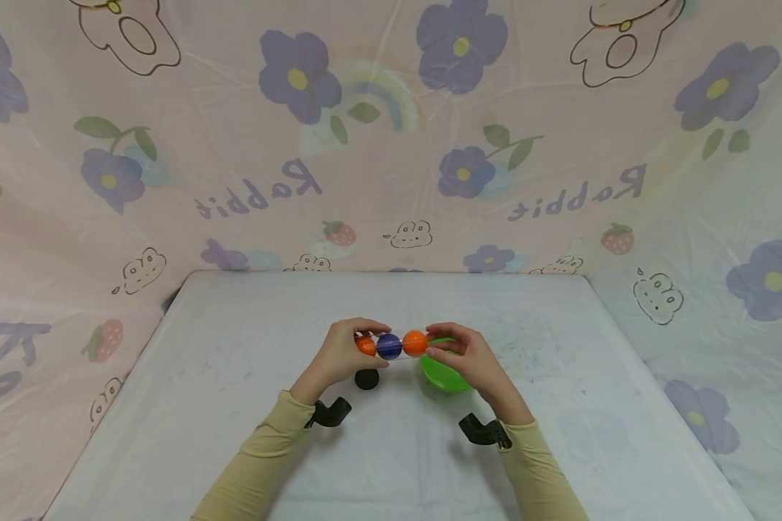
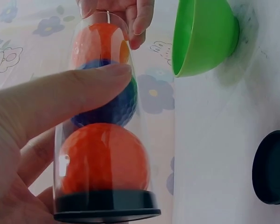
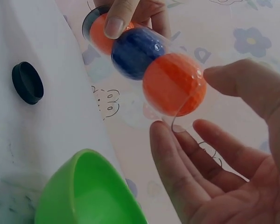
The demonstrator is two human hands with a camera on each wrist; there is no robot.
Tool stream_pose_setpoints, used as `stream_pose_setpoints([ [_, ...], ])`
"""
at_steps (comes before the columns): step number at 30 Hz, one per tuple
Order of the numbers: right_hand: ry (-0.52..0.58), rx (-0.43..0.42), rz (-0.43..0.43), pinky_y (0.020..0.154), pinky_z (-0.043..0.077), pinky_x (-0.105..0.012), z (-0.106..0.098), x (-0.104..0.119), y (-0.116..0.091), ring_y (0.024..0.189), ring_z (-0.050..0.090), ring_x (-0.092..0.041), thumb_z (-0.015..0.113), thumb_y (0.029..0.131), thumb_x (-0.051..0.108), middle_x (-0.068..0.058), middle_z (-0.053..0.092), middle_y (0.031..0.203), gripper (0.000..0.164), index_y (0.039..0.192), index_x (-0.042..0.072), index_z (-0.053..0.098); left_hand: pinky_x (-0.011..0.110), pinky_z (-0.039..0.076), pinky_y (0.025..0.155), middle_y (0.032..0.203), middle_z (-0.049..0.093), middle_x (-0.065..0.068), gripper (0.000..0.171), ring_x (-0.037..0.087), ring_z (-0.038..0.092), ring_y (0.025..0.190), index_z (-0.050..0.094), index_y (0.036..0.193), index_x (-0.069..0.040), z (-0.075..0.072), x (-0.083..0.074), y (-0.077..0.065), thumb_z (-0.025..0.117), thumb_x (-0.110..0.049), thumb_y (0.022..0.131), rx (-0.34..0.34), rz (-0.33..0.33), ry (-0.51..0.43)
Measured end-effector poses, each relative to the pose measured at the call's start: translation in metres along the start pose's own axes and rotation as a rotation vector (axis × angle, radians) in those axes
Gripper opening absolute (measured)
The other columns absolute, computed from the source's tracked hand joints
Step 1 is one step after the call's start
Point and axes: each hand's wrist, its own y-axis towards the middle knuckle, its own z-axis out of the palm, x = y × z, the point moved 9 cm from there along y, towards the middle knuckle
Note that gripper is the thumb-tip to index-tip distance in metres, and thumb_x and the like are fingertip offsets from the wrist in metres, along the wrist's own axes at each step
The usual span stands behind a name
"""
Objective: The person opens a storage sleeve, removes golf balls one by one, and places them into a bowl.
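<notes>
Three dimpled balls are seen inside a clear tube (image 2: pixel 134 121), which is lifted over the white table (image 1: pixel 234 347), just below centre of the head view. Tube is tipped nearly level there, nine to three o'clock. Order noted from nine: near orange ball (image 2: pixel 105 156), blue ball (image 1: pixel 389 347), far orange ball (image 1: pixel 415 344). Nine o'clock end is closed by a black fitted cap (image 2: pixel 107 201); rim at three o'clock is seen uncapped.

Tube is gripped by the left hand (image 1: pixel 340 353), thumb laid across the wall over the blue ball. Uncapped end is bracketed by thumb and fingertips of the right hand (image 1: pixel 468 356); whether it is pinched cannot be told. Hands are set apart, with the tube spanning the gap.

Black loose cap (image 1: pixel 366 379) is found on the table at seven o'clock from the tube. Green bowl (image 2: pixel 217 42) is placed at four o'clock, partly covered by the right hand in the head view. Twelve o'clock: flower-printed cloth (image 1: pixel 391 159) is hung behind the table
</notes>
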Motion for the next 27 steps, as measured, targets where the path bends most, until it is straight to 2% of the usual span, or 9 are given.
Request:
stream_pose_setpoints([
  [8,0.033,0.008,0.011,0.086,0.051,-0.03,-0.001,-0.011,0.002,0.101,0.064,-0.026,0.073,0.087,0.015,-0.016,0.058,0.121,0.047,0.125,-0.004,0.055,0.034,0.05,0.082,0.104,0.067,-0.004,0.051,0.017,0.058,0.095,0.071,0.11,-0.014,-0.002,0.001,0.0,0.09,-0.01,0.063,0.01,-0.029,-0.021],
  [15,0.049,0.019,0.006,0.085,0.052,-0.034,-0.003,-0.013,0.001,0.1,0.065,-0.026,0.071,0.087,0.011,-0.018,0.058,0.12,0.043,0.123,-0.005,0.055,0.033,0.05,0.083,0.107,0.067,-0.002,0.051,0.019,0.057,0.097,0.07,0.112,-0.012,0.0,0.002,0.001,0.09,-0.015,0.065,0.054,-0.051,-0.045],
  [20,0.062,0.025,-0.001,0.084,0.052,-0.03,-0.004,-0.013,0.001,0.1,0.064,-0.025,0.071,0.087,0.011,-0.02,0.058,0.121,0.044,0.124,-0.006,0.054,0.031,0.052,0.081,0.108,0.068,-0.001,0.049,0.018,0.059,0.094,0.071,0.111,-0.013,0.001,0.002,0.002,0.09,-0.015,0.065,0.07,-0.066,-0.07],
  [27,0.076,0.029,-0.012,0.083,0.053,-0.031,-0.005,-0.012,0.0,0.1,0.064,-0.025,0.071,0.087,0.008,-0.021,0.057,0.121,0.041,0.123,-0.005,0.056,0.029,0.052,0.081,0.107,0.068,-0.001,0.048,0.016,0.061,0.092,0.071,0.109,-0.011,0.002,0.004,0.002,0.09,-0.015,0.065,0.079,-0.079,-0.081],
])
